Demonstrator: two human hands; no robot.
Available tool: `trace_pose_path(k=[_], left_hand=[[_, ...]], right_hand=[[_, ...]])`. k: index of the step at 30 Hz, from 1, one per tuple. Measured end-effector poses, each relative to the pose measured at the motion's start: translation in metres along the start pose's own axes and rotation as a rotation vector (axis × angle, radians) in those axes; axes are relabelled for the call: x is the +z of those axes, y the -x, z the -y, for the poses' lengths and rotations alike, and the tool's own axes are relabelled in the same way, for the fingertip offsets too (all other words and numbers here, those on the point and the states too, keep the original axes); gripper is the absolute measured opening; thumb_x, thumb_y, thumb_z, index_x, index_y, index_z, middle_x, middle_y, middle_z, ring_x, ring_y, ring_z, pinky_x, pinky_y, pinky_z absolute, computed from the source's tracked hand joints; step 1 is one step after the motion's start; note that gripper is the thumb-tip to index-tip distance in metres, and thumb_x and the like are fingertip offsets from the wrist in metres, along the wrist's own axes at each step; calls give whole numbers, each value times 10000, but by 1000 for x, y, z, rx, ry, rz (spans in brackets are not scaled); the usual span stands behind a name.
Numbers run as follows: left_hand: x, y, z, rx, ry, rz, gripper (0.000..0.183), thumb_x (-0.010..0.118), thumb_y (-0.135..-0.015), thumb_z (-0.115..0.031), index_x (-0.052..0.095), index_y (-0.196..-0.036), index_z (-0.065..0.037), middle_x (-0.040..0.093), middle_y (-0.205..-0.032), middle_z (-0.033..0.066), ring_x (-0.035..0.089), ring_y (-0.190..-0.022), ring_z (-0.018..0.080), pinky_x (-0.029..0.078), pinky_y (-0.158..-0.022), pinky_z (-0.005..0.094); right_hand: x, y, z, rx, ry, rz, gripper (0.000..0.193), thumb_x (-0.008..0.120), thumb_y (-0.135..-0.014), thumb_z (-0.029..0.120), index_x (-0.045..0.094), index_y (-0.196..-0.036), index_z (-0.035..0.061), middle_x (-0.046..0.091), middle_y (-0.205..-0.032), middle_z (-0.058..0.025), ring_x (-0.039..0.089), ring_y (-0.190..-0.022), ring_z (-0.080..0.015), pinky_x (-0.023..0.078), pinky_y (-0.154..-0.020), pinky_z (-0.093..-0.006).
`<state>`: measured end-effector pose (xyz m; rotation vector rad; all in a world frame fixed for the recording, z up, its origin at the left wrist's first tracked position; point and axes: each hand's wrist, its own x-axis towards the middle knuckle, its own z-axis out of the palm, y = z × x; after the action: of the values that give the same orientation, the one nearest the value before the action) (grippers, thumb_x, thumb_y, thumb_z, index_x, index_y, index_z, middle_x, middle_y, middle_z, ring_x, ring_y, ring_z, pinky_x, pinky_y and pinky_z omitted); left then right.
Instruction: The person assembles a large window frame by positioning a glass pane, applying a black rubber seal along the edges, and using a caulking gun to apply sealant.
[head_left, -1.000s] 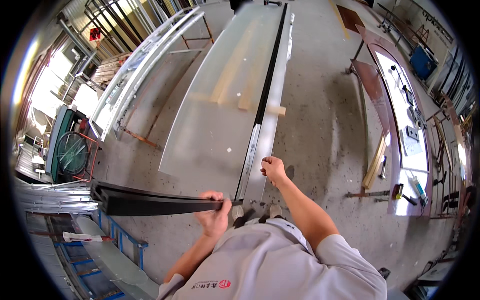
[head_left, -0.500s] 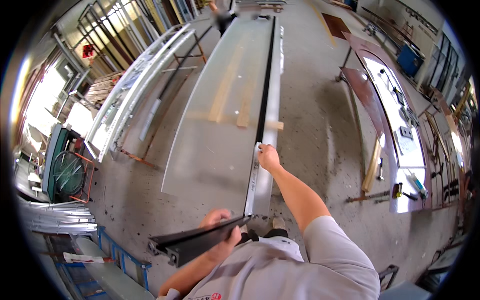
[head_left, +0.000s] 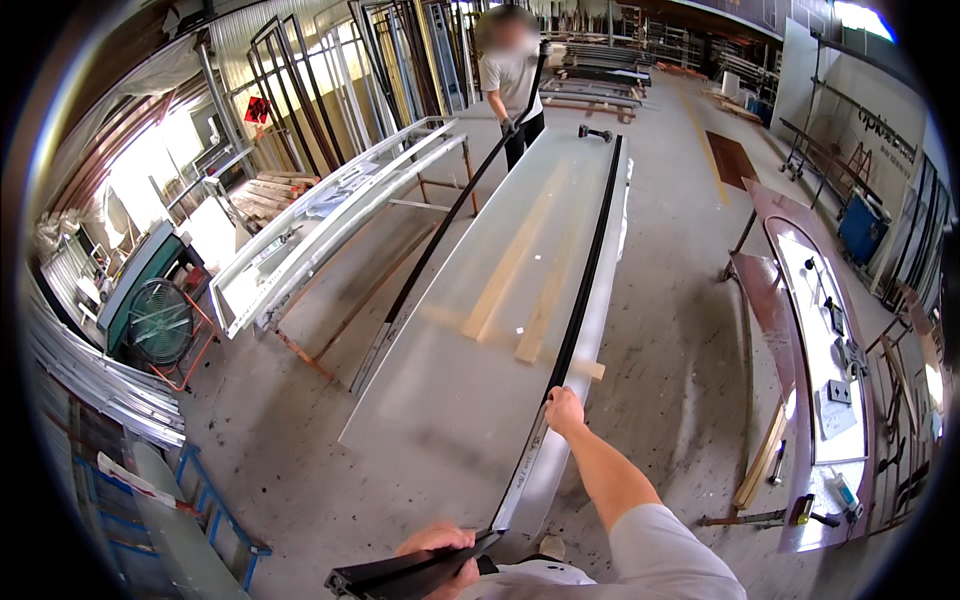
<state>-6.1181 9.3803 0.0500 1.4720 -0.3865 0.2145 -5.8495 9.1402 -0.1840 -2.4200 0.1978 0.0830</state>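
Note:
A large translucent glass panel (head_left: 450,385) lies flat before me, with a long black strip (head_left: 590,270) along its right edge. The strip's near end is grey and printed. My right hand (head_left: 566,411) is closed at the strip, where black meets grey; what its fingers pinch is hidden. My left hand (head_left: 436,540) is wrapped around a black metal profile (head_left: 415,568), low in front of my body. This profile meets the panel's near right corner at an angle. At the panel's far end a person (head_left: 513,75) in gloves holds a long black bar (head_left: 460,205) slanting down along the left side.
Wooden battens (head_left: 600,371) lie under the panel. A black suction lifter (head_left: 595,133) sits on its far end. White frames (head_left: 340,225) rest on a stand to the left, near a floor fan (head_left: 161,325). To the right is a brown door panel (head_left: 775,205) with tools.
My view has tilted up, bringing the other person and the long bar into sight. My right hand remains at the strip, and my left still holds the profile.

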Motion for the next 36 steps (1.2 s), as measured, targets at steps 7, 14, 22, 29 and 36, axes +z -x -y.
trace_pose_path(k=[7, 14, 22, 29, 36], left_hand=[[7, 2, -3, -1, -139, -14, 289, 636, -808, 43, 504, -1053, -35, 564, -933, 120, 567, -846, 205, 509, -776, 370], [1, -10, 4, 138, -76, 54, 253, 643, -827, 12, 502, -1034, -22, 564, -944, 127, 555, -831, 204, 508, -765, 379], [2, 8, -4, 70, 112, -179, 292, 677, -779, -6, 471, -985, -36, 544, -896, 143, 532, -775, 191, 522, -744, 403], [9, -20, -15, 75, -14, 96, 290, 631, -794, -46, 439, -1011, -41, 487, -892, 114, 472, -766, 195, 498, -705, 398], [8, -25, -29, 77, -36, 79, 295, 628, -788, -47, 426, -1001, -23, 477, -886, 113, 466, -753, 194, 503, -693, 395]], right_hand=[[-6, -8, 10, 15, 254, 145, 246, 527, -844, 156, 602, -1033, 17, 576, -1141, -196, 569, -1088, -376, 473, -935, -440], [-1, 29, -12, -295, 142, 61, 242, 527, -881, 159, 543, -1037, -25, 566, -1055, -194, 511, -1092, -374, 423, -952, -441], [7, 28, 18, -152, -113, 45, 203, 570, -835, 122, 541, -996, 1, 599, -992, -213, 570, -1012, -411, 476, -884, -456], [-62, 62, 35, -322, -190, 92, 110, 568, -812, 98, 633, -847, 16, 616, -924, -176, 590, -897, -361, 478, -783, -420], [-150, 147, 129, -594, -388, 235, 68, 611, -800, -13, 609, -868, -23, 588, -836, -125, 578, -756, -290, 480, -694, -363]])
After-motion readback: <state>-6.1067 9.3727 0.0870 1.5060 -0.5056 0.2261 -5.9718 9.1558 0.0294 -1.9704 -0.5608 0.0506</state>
